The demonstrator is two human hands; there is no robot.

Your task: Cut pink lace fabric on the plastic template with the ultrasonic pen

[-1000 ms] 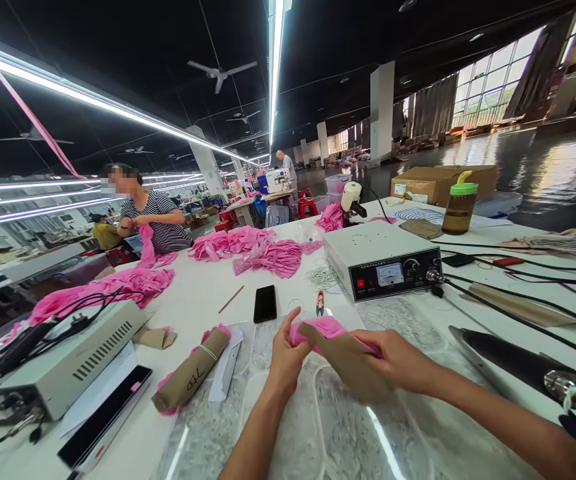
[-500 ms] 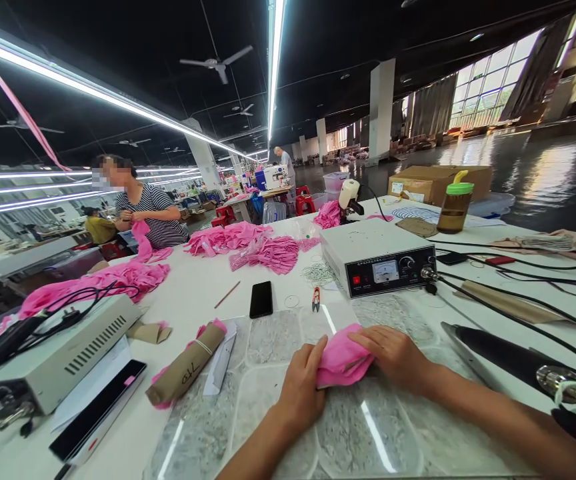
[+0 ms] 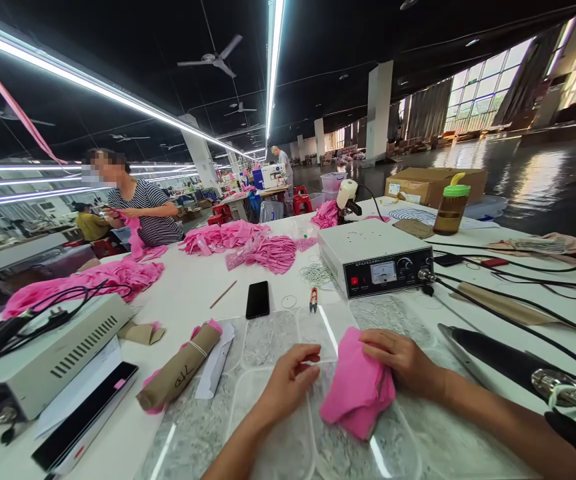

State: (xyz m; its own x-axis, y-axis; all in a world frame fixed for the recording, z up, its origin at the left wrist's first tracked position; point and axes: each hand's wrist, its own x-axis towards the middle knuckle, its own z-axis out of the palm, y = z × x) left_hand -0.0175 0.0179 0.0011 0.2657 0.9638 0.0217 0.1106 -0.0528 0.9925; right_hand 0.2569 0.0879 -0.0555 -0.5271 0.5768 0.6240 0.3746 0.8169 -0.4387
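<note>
A folded piece of pink fabric point(image 3: 357, 390) lies on the clear plastic mat point(image 3: 268, 433) just in front of me. My right hand point(image 3: 402, 360) rests on its upper right edge, fingers curled over the cloth and gripping it. My left hand point(image 3: 288, 381) sits to the left of the fabric, a little apart from it. Its fingers are curled with thumb and fingertips pinched together, and I cannot make out what, if anything, is between them.
A white metered control box point(image 3: 375, 257) stands behind the mat, with a phone point(image 3: 258, 299), small snips point(image 3: 313, 300) and a pencil point(image 3: 223, 293) nearby. A brown paper roll point(image 3: 178, 370) and another machine point(image 3: 43, 360) lie left. A black handheld tool point(image 3: 498, 353) lies right. A person point(image 3: 138, 207) handles pink fabric at far left.
The brown paper seen earlier between my hands is gone from view. My left hand has come off the pink fabric and curled up. The fabric now lies lower and further right under my right hand.
</note>
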